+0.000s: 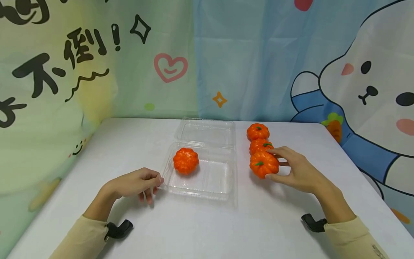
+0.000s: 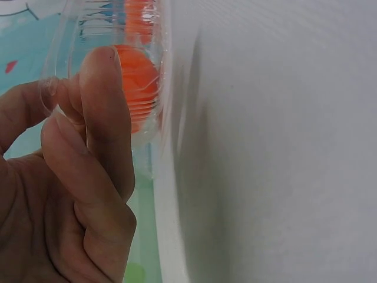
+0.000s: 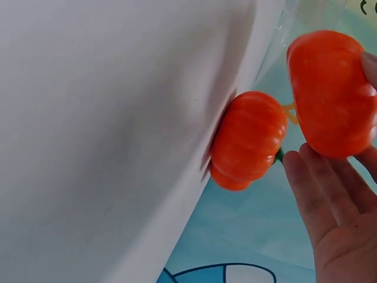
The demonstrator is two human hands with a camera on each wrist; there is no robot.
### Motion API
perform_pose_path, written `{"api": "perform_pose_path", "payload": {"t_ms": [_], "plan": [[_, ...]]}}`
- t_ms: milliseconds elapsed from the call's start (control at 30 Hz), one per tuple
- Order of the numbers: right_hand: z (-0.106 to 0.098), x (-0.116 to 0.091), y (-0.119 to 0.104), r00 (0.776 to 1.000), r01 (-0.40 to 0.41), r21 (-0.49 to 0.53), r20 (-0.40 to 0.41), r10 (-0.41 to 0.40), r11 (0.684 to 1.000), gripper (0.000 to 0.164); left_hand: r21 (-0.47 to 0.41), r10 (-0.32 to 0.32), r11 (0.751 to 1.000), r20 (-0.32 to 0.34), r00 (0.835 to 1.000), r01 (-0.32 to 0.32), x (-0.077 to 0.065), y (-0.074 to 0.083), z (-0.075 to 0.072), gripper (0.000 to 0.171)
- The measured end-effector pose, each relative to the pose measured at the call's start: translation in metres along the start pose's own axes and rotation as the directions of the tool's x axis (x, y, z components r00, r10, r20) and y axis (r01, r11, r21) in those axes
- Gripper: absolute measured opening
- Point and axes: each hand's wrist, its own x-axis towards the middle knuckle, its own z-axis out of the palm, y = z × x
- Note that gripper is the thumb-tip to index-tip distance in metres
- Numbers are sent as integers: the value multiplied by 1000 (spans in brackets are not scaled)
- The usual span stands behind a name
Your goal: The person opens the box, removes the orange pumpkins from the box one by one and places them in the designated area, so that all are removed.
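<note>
My right hand (image 1: 295, 172) grips a small orange toy pumpkin (image 1: 264, 164) with a green stem between thumb and fingers. In the right wrist view this pumpkin (image 3: 333, 94) is raised off the table. Just behind it, two like pumpkins stand in a row, a nearer one (image 1: 260, 146) partly covered and a farther one (image 1: 257, 131). A clear plastic clamshell box (image 1: 210, 180) lies with its lid folded back. One more pumpkin (image 1: 185, 160) sits in the left part of its tray. My left hand (image 1: 140, 185) pinches the tray's left front corner.
The box's transparent lid (image 1: 207, 131) reaches almost to the back edge of the white table (image 1: 200, 230). A printed cloth (image 1: 242, 72) hangs behind the table and along its left side. Black wrist straps (image 1: 119, 229) sit at both sleeves.
</note>
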Motion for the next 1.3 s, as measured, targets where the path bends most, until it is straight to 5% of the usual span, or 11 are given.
{"api": "perform_pose_path", "payload": {"t_ms": [367, 1300], "plan": [[-3, -10, 7, 987, -134, -19, 92, 135, 991, 72, 10, 2, 1000, 6, 1000, -2, 3, -2, -4, 39], [-4, -14, 13, 970, -193, 2, 149, 191, 981, 65, 3, 7, 1000, 2, 1000, -7, 2, -6, -2, 39]]}}
